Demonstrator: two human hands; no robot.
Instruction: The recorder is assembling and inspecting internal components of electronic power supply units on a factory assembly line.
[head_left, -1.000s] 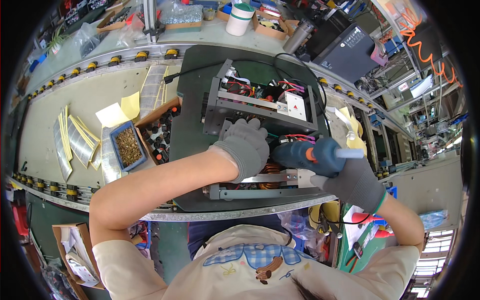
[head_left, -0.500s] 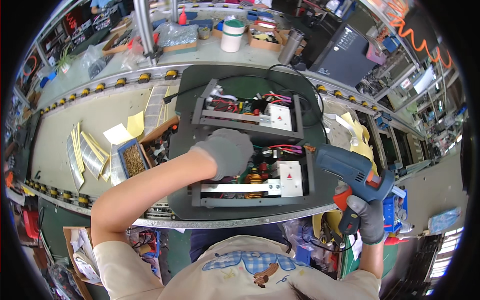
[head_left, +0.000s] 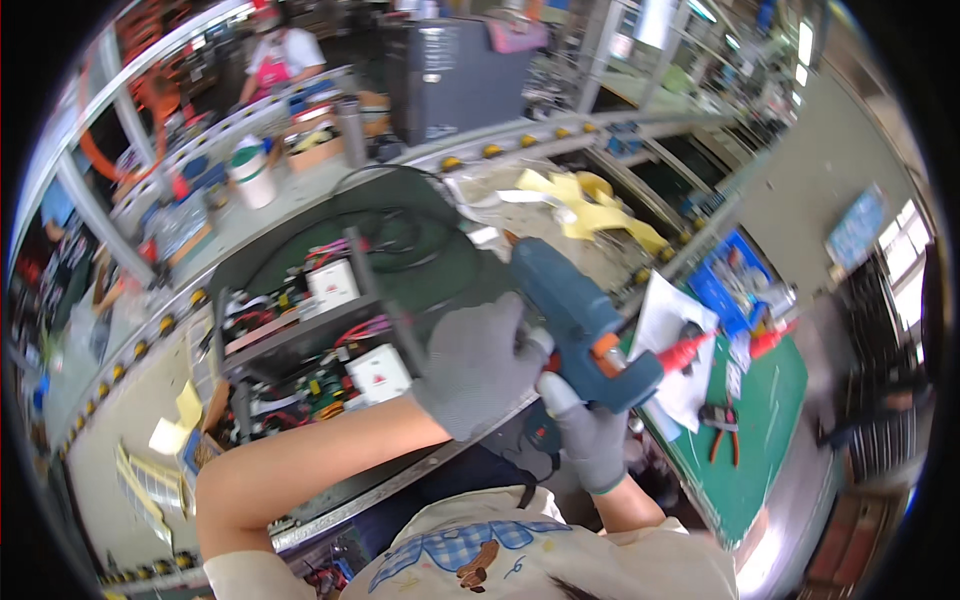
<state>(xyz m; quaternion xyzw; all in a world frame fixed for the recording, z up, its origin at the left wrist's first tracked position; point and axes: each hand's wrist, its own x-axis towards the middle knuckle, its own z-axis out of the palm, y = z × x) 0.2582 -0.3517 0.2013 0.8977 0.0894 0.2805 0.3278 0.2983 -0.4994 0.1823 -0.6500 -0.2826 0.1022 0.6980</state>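
Observation:
A blue hot glue gun (head_left: 565, 305) with an orange trigger is held by its handle in my right hand (head_left: 590, 435), which wears a grey glove. Its nozzle points away from me over the bench. Close against the gun's left side, my gloved left hand (head_left: 475, 365) has its fingers curled together; whatever they may hold is hidden. Left of that hand lie two open dark metal frames with circuit parts: a far unit (head_left: 330, 285) and a near unit (head_left: 378, 374), both with white covers and bundled wires. My left forearm passes in front of the near unit.
The units rest on a dark green board (head_left: 440, 235) with a black cable (head_left: 400, 245). Yellow paper strips (head_left: 575, 205) lie beyond. To the right, a green table (head_left: 760, 420) carries pliers (head_left: 722, 430), white paper (head_left: 672, 340) and a blue bin (head_left: 728, 275). A person (head_left: 285, 55) is at the far left.
My view has swung to the right. My left hand has left the near unit and come over beside the glue gun. The right hand still holds the gun.

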